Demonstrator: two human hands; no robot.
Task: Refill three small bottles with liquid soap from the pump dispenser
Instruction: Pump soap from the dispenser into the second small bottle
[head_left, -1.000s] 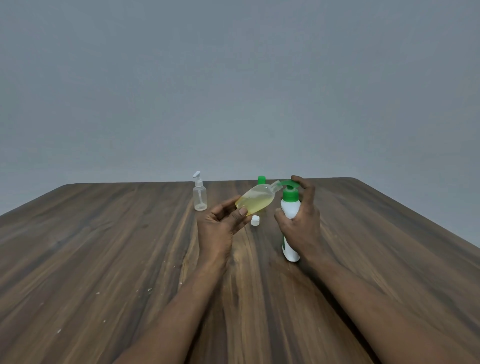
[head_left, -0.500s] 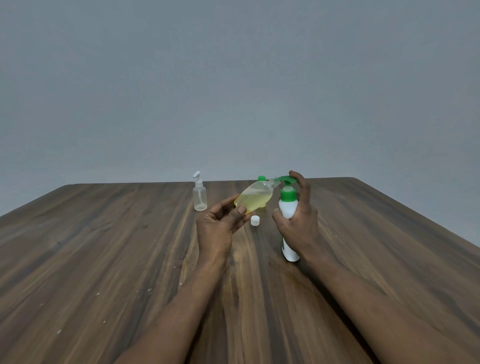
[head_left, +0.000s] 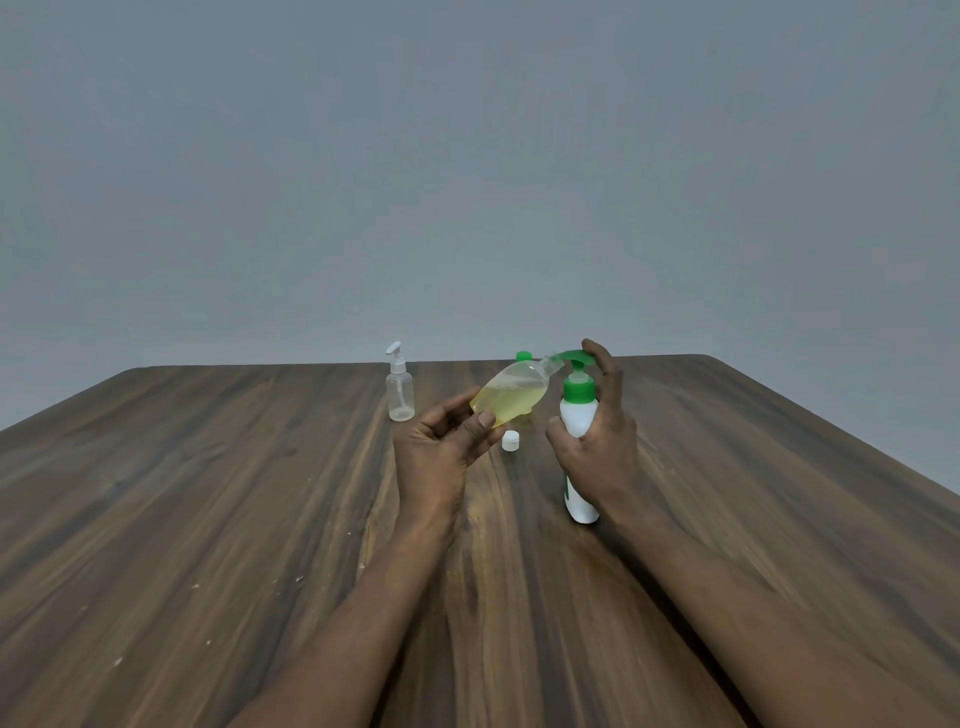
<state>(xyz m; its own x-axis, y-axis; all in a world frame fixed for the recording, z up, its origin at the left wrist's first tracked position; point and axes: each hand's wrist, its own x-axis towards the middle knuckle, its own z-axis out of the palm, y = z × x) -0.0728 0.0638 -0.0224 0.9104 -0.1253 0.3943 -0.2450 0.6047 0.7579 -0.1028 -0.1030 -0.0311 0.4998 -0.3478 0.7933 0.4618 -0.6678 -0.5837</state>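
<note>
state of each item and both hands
oval bottle, uncapped, tilted, neck at pump spout, mostly full
pump dispenser, upright on table
white cap, off, on table
spray bottle, upright, capped, looks empty
green-capped bottle, capped, mostly hidden
left hand, holds oval bottle
right hand, grips pump dispenser

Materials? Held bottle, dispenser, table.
held bottle: looks like clear glossy plastic; the yellow liquid shows through the wall.
dispenser: opaque white body, green pump and collar, smooth; probably plastic.
table: dark wood grain, matte; solid wood or laminate, cannot tell.
</note>
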